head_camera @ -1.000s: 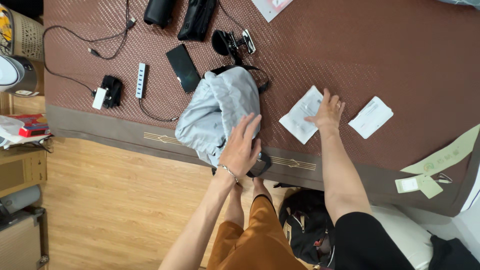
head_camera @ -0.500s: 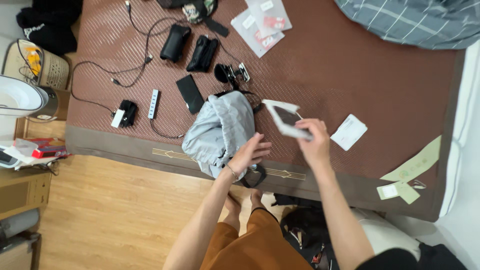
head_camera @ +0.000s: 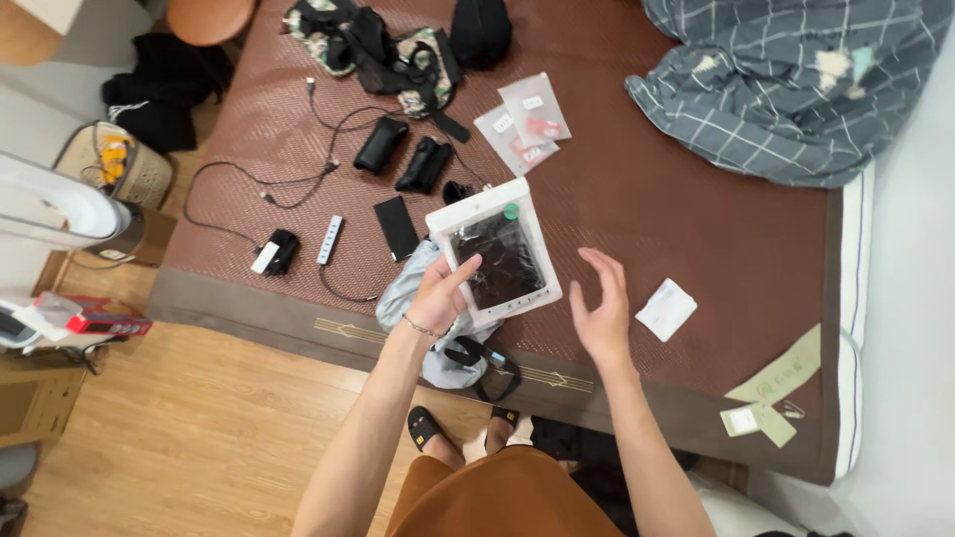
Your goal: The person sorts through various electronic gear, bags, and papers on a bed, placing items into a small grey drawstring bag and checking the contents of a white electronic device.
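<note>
My left hand (head_camera: 440, 294) grips a flat white pouch (head_camera: 494, 253) with a dark clear window, holding it up over the brown bed (head_camera: 696, 239). My right hand (head_camera: 600, 316) hovers open just right of the pouch, fingers spread, touching nothing. Under the pouch lies a grey drawstring bag (head_camera: 418, 303) with a black strap (head_camera: 487, 360) near the bed's front edge. A small white packet (head_camera: 666, 309) lies on the bed to the right of my right hand.
On the bed lie a black phone (head_camera: 397, 227), a white hub with cable (head_camera: 329, 240), a black charger (head_camera: 278, 252), two black cases (head_camera: 402, 154), clear packets (head_camera: 522, 123), a camouflage bag (head_camera: 378, 45) and a plaid blanket (head_camera: 776, 80). A fan (head_camera: 60, 204) stands at left on wooden floor.
My right hand picked a white pouch off the bed and passed it over; my left hand left the grey bag and now holds the pouch. The view pulled back.
</note>
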